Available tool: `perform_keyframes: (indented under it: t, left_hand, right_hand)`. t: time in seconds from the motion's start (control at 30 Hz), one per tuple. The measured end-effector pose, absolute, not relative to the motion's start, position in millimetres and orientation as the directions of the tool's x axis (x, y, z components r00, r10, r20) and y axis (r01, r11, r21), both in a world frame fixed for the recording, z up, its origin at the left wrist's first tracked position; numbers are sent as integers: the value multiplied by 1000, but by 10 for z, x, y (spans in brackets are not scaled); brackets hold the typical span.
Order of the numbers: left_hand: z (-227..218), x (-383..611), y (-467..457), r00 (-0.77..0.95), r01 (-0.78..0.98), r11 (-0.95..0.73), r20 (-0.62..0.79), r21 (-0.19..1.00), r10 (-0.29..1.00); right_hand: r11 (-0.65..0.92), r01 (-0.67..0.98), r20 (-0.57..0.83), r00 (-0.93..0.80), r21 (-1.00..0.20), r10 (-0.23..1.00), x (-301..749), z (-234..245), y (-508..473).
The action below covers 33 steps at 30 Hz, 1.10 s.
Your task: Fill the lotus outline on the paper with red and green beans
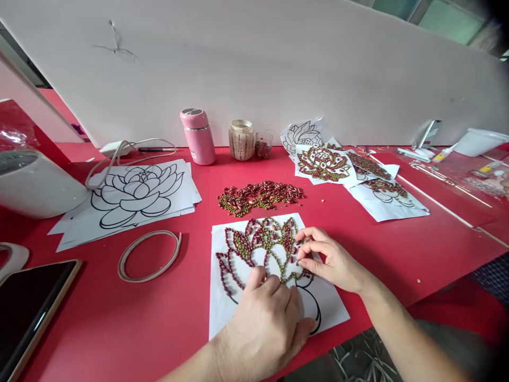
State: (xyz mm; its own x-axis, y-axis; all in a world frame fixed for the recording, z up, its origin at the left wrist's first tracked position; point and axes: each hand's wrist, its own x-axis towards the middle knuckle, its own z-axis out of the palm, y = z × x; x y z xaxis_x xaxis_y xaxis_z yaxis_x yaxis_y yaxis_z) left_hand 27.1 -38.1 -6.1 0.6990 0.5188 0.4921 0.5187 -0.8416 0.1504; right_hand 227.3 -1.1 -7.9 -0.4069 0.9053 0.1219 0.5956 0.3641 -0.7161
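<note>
A white sheet with a printed lotus outline (238,318) lies before me, its upper petals lined with dark red beans (223,278) and filled partly with green beans (242,245). My left hand (270,323) rests over the lower middle of the sheet, fingers curled down and closed; the fingertips and whatever they hold are hidden. At the sheet's right edge my right hand (332,260) pinches thumb and forefinger together at a small dark bean (297,262), just above the petals. Beyond the sheet lies a loose pile of red and green beans (260,197).
Printed lotus sheets (139,196) lie at left beside a cable, a white roll (149,276) and a phone (35,318). Behind stand a pink flask (198,137), a glass jar (241,140) and a small cup (263,145). Bean-covered pictures (324,163) lie at right.
</note>
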Motion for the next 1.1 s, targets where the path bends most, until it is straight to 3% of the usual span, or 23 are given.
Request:
perform_keyframes:
  t: [0.83, 1.1]
  left_hand:
    - [-62, 296, -377, 695, 526, -834, 480, 168, 536]
    - [-65, 297, -392, 695, 508, -847, 507, 156, 510]
  right_hand:
    - [403, 630, 114, -447, -664, 887, 2229, -64, -35]
    - [322, 638, 236, -220, -699, 947, 2297, -98, -16]
